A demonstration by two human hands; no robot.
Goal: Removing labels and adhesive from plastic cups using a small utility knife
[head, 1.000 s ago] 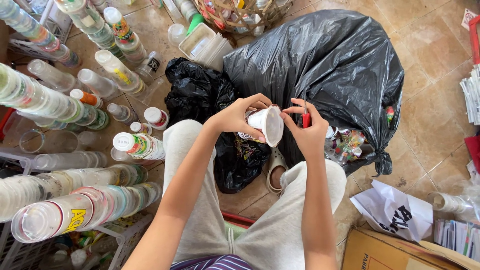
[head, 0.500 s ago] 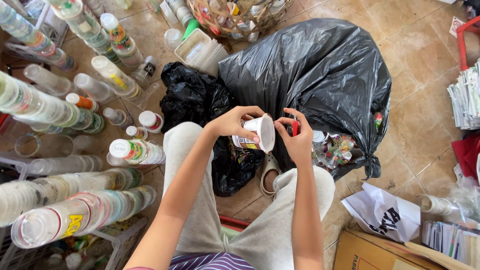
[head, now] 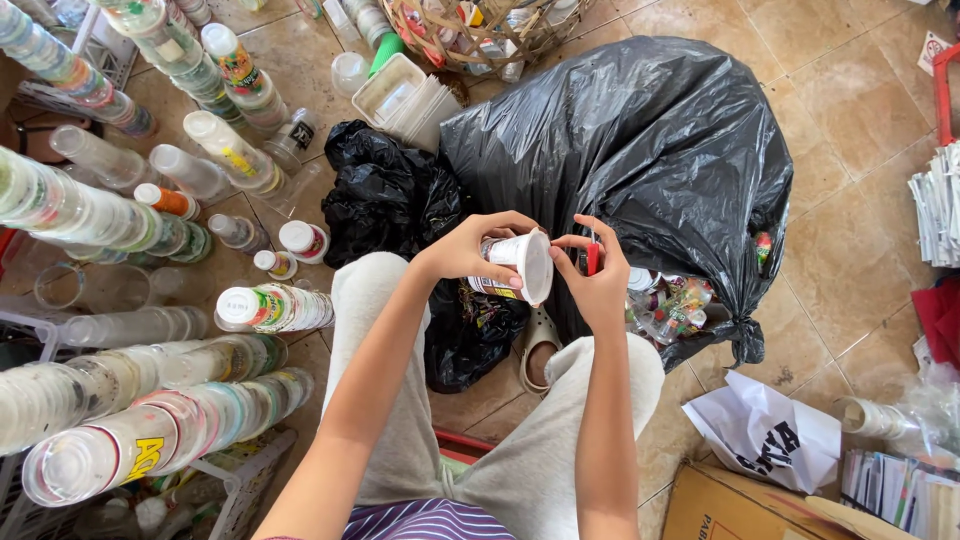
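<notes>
Tiled floor, stacked cups, 1 black sack — our left hand clasps a white plastic cup above the lap, light, crushable, best held by its wall; right hand pinches its rim, a small red item tucked behind.

Your left hand raised ahead of knees, fingers curled closed around small object, thumb on near side, wrist bent slightly inward. Your right hand just beside left, fingertips pinched together, palm facing left hand. Both your forearms bare, converging from lower frame, elbows tucked near torso. Hands nearly touching at fingertips.
</notes>
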